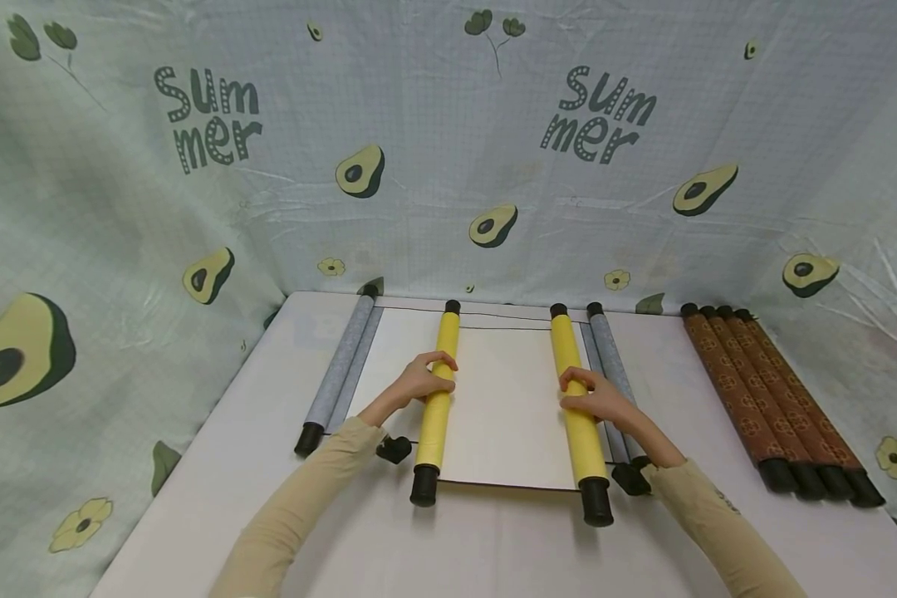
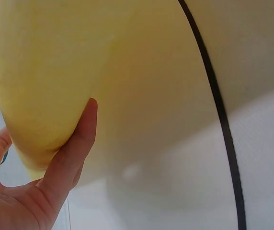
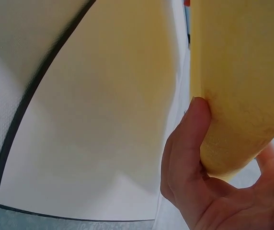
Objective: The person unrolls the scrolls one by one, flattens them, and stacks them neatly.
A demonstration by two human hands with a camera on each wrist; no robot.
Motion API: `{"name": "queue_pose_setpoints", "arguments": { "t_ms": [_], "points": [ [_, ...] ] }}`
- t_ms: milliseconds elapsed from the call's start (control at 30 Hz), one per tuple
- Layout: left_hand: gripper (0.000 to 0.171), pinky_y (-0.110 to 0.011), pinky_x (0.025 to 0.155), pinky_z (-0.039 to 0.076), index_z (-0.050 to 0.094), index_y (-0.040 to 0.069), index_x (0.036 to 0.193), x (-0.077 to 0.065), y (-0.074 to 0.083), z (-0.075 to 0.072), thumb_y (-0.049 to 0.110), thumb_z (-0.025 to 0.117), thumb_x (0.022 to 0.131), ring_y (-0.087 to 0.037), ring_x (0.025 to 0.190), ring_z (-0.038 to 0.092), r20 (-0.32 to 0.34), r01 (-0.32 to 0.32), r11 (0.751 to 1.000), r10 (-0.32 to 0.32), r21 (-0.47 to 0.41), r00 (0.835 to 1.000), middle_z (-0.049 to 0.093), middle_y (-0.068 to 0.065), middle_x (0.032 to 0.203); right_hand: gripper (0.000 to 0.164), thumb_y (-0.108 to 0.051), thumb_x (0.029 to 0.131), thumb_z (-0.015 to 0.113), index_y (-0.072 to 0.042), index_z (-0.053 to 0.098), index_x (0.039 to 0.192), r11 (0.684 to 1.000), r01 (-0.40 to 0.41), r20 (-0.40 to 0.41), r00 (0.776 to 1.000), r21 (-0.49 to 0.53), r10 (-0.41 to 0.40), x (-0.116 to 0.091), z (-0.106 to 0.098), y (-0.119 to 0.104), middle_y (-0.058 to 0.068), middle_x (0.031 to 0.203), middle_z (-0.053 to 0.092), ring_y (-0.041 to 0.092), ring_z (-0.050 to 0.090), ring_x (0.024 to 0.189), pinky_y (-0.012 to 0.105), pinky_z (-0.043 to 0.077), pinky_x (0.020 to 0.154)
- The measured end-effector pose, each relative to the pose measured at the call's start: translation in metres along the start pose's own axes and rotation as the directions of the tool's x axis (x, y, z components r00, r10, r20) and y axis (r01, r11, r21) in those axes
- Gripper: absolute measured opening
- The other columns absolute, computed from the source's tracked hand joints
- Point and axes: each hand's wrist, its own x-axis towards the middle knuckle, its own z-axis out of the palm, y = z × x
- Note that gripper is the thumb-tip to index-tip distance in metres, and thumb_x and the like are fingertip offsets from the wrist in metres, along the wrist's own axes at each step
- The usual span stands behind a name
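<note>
A yellow-backed scroll lies partly unrolled, its white sheet (image 1: 508, 407) stretched between a left roll (image 1: 434, 428) and a right roll (image 1: 585, 444), both with black end knobs. My left hand (image 1: 421, 380) grips the left roll at about mid-length, thumb on the inner side. On the right roll, my right hand (image 1: 600, 396) holds at a similar height with its fingers curled round it. In the left wrist view the thumb (image 2: 74, 148) presses against the yellow paper. The right wrist view has the thumb (image 3: 189, 139) along the other roll.
Beneath the yellow scroll lies an open blue-grey scroll, with its left roll (image 1: 341, 361) and right roll (image 1: 615, 357) outside my hands. Dark weights (image 1: 394, 449) sit near its front corners. Several brown patterned scrolls (image 1: 770, 399) lie rolled at the right. A printed curtain (image 1: 419, 100) stands behind the table.
</note>
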Motion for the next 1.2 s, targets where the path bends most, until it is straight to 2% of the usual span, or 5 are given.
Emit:
{"name": "queue_pose_setpoints", "arguments": {
  "t_ms": [267,533,867,1067,1200],
  "points": [
    [0.029,-0.026,0.044,0.045,0.059,0.009,0.099,0.000,-0.001,-0.001,0.010,0.066,0.072,-0.017,0.064,0.054,0.002,0.004,1.000,-0.004,-0.002,1.000,0.051,-0.017,0.106,0.027,-0.018,0.077,0.064,-0.008,0.047,0.095,0.998,0.046,0.008,0.999,-0.035,-0.046,0.000,-0.002,0.007,0.014,0.093,0.044,0.018,0.050,0.065,0.025,0.045,0.047],
    [0.035,-0.024,0.044,0.044,0.056,0.011,0.095,0.000,-0.005,-0.001,0.016,0.076,0.067,-0.014,0.059,0.050,-0.004,0.009,1.000,-0.009,-0.003,1.000,0.047,-0.015,0.107,0.031,-0.014,0.076,0.064,-0.004,0.047,0.099,0.999,0.029,0.013,1.000,-0.014,-0.028,0.001,-0.005,0.009,0.018,0.097,0.044,0.021,0.049,0.067,0.026,0.045,0.049],
    [0.035,-0.024,0.042,0.043,0.054,0.009,0.095,-0.001,-0.003,-0.004,0.009,0.074,0.066,-0.015,0.060,0.051,-0.007,-0.017,0.999,0.017,0.028,1.000,0.049,-0.016,0.101,0.031,-0.014,0.076,0.062,-0.005,0.048,0.102,1.000,0.021,0.017,1.000,0.010,-0.021,-0.001,-0.007,0.011,0.020,0.104,0.043,0.022,0.050,0.069,0.028,0.045,0.051],
    [0.034,-0.025,0.044,0.045,0.056,0.009,0.099,-0.002,-0.004,-0.007,0.008,0.071,0.068,-0.017,0.063,0.053,-0.001,-0.007,0.999,0.007,0.031,1.000,0.049,-0.019,0.109,0.026,-0.013,0.077,0.060,-0.006,0.050,0.100,1.000,0.003,0.013,1.000,0.009,-0.003,0.001,-0.009,0.016,0.020,0.105,0.043,0.022,0.050,0.068,0.029,0.045,0.052],
    [0.031,-0.025,0.045,0.046,0.057,0.010,0.099,-0.004,-0.003,-0.008,0.008,0.068,0.069,-0.017,0.064,0.053,-0.001,0.006,1.000,-0.006,0.031,1.000,0.050,-0.018,0.107,0.024,-0.012,0.077,0.059,-0.006,0.049,0.099,1.000,0.005,0.016,1.000,0.019,-0.006,0.000,-0.010,0.018,0.019,0.103,0.043,0.022,0.050,0.067,0.029,0.045,0.050]
  ]
}}
